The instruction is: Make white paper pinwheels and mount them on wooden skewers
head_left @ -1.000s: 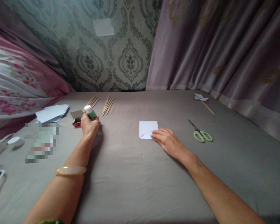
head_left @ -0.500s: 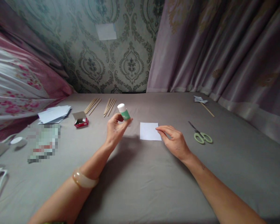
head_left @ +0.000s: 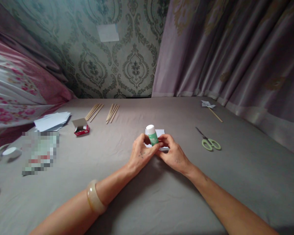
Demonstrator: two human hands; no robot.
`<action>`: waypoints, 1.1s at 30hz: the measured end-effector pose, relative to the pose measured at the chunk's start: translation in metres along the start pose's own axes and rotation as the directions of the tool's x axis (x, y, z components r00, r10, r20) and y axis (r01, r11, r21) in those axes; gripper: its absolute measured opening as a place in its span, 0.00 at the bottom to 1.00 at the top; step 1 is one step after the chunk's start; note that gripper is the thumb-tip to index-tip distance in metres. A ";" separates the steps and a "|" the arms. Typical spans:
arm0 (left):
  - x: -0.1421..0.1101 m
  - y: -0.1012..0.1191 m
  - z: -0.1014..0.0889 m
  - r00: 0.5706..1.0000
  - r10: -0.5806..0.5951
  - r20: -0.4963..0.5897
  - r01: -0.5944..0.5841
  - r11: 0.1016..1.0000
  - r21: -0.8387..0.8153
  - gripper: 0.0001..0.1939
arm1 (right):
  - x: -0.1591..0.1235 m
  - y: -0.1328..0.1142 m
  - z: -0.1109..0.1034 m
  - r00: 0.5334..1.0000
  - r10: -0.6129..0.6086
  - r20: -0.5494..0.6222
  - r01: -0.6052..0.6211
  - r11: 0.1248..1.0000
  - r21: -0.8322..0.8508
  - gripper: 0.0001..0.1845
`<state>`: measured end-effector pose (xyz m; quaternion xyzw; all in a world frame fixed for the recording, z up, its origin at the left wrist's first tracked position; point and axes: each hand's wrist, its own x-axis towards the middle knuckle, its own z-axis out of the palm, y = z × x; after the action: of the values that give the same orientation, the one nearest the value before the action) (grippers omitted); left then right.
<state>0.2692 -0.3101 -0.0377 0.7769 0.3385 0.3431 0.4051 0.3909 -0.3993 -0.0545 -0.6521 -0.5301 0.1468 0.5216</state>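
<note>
Both hands meet at the middle of the grey sheet, closed round a small green glue stick with a white cap, held upright. My left hand grips its lower body from the left. My right hand pinches it from the right. Behind the hands a white paper square lies flat on the sheet, mostly hidden by them.
Green-handled scissors lie to the right. A paper pinwheel on a stick is at the far right. Two bundles of wooden sticks, a red box, a stack of white paper and a blurred packet lie left.
My left hand carried the glue stick from beside the red box to the middle. My right hand left the paper square and joined it on the glue stick.
</note>
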 end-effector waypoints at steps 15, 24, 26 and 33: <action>-0.009 -0.015 0.001 0.888 0.392 0.242 -0.459 0.791 0.404 0.13 | 0.026 0.012 -0.040 0.969 0.191 -0.160 -0.144 0.953 0.266 0.24; -0.018 -0.007 0.002 0.830 0.363 0.424 -0.553 0.638 0.536 0.19 | 0.050 -0.010 -0.082 0.966 0.240 -0.100 -0.237 0.971 0.035 0.22; -0.018 -0.007 0.002 0.827 0.354 0.437 -0.556 0.636 0.536 0.20 | 0.057 -0.016 -0.083 0.980 0.189 -0.061 -0.195 0.975 -0.103 0.18; -0.018 -0.009 0.003 0.814 0.376 0.442 -0.578 0.599 0.554 0.21 | 0.083 -0.023 -0.066 0.999 0.037 0.011 -0.032 0.947 -0.321 0.15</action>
<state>0.2597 -0.3219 -0.0514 0.9705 0.1541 0.1819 0.0356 0.4608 -0.3666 0.0218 -0.7361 -0.5400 0.0735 0.4015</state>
